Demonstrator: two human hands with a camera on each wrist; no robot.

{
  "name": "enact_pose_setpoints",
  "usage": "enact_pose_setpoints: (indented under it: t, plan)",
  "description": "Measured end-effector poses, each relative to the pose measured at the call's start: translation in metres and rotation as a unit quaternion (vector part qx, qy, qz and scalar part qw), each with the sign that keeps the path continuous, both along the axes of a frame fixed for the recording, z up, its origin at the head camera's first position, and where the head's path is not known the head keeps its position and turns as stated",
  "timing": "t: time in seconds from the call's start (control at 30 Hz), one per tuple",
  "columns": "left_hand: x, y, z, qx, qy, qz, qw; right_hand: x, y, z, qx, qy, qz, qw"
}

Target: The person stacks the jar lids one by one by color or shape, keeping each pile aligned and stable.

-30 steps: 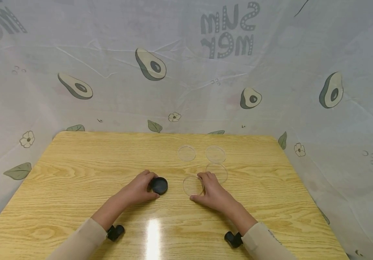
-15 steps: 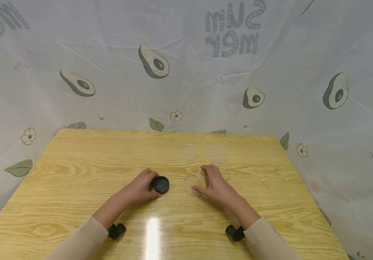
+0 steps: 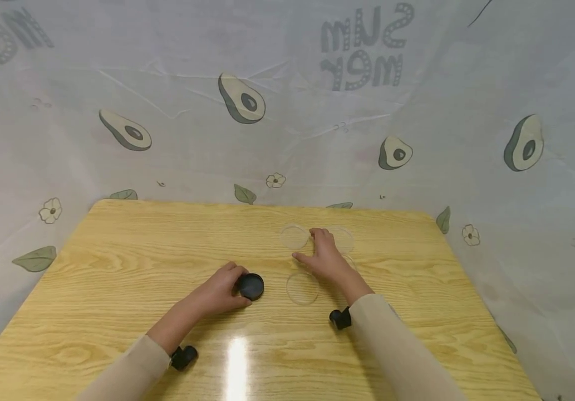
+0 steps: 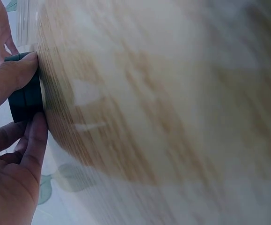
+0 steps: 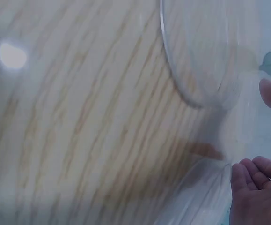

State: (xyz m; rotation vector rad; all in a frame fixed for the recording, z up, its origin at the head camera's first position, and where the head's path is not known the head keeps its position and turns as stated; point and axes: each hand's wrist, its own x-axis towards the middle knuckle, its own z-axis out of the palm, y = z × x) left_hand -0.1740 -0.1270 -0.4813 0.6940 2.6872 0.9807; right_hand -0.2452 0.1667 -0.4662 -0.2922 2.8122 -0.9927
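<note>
My left hand point(image 3: 223, 291) grips a black round shallow container point(image 3: 251, 287) by its sides, thumb on the near side and fingers on the far side. The left wrist view shows that container point(image 4: 26, 98) as a short cylinder with a seam around it. My right hand point(image 3: 324, 257) is over the clear round dishes, fingers extended, thumb apart, nothing visible between them. Ahead of its fingertips are a back left clear dish point(image 3: 294, 237) and a back right clear dish point(image 3: 344, 240). A front clear dish point(image 3: 303, 288) lies nearer me. Another dish is partly hidden behind my right hand.
The wooden table point(image 3: 167, 239) ends at a pale curtain point(image 3: 177, 156) printed with avocados. Black wrist devices sit under both forearms. A bright light reflection point(image 3: 237, 367) lies on the near part of the tabletop.
My right hand has lifted off the front clear dish and moved away from me toward the back dishes. My left hand still holds the black container in the same place.
</note>
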Motion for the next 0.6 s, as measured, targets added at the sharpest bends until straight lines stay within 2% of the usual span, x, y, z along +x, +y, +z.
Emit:
enact_pose_setpoints:
  t: [0.23, 0.6]
  plan:
    - [0.000, 0.001, 0.000, -0.003, -0.005, 0.005, 1.0000, -0.011, 0.002, -0.005, -0.008, -0.028, -0.022, 0.999]
    - [0.000, 0.001, 0.002, -0.005, -0.002, 0.001, 1.0000, -0.022, -0.008, -0.011, -0.020, -0.022, -0.025, 0.999]
